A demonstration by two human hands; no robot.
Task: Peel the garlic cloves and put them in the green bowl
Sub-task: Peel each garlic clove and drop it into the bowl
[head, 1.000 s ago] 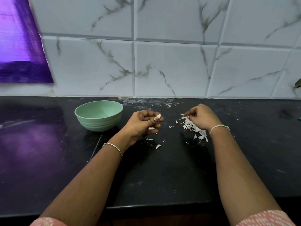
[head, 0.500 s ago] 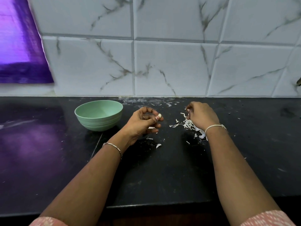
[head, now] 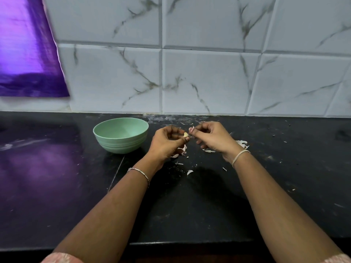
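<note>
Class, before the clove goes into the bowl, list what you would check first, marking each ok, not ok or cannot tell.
1. Yellowish garlic clove pinched by left hand: ok.
2. Right hand pinches a strip of papery skin: ok.
3. Clove wholly bare of skin: cannot tell.
4. Pale green ribbed bowl upright, left of both hands: ok.
5. Black stone counter free of white peel scraps: not ok.

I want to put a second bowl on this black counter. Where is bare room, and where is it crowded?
Free: the black stone counter left of the round pale-green bowl, and the patch between the two forearms toward the front edge. Crowded: around the left hand and right hand, where white papery garlic skins lie scattered.
</note>
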